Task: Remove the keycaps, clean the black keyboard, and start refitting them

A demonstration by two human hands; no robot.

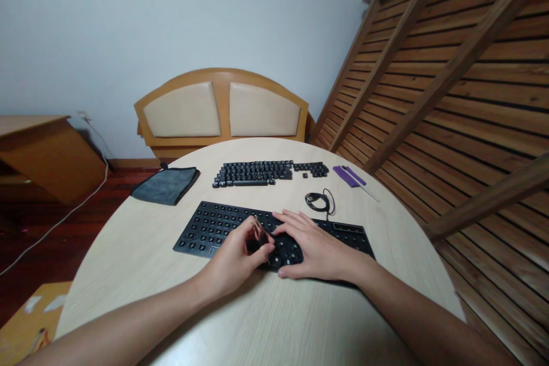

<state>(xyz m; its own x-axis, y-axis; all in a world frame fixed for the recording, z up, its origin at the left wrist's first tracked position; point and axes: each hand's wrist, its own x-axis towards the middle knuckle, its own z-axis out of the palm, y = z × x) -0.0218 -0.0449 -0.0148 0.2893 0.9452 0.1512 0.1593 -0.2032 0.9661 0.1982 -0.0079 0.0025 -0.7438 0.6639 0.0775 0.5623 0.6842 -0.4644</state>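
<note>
A black keyboard (218,218) with its keycaps off lies at a slant in front of me, small square switches showing in rows. My left hand (242,251) is over its middle, thumb and fingers pinched around a thin, dark, slim tool (259,230); its kind is hard to make out. My right hand (311,246) rests across the board just to the right, fingers spread, thumb by the front edge. Between the hands some dark round shapes show, partly covered by fingers. A coiled black cable (318,202) lies behind the board.
Behind the keyboard, loose black keycaps (253,171) are laid out in rows on the round table (141,251). A dark grey cloth (166,185) sits at left. Purple strips (345,176) and a thin pale stick (367,190) lie at right. A slatted wooden frame leans at right.
</note>
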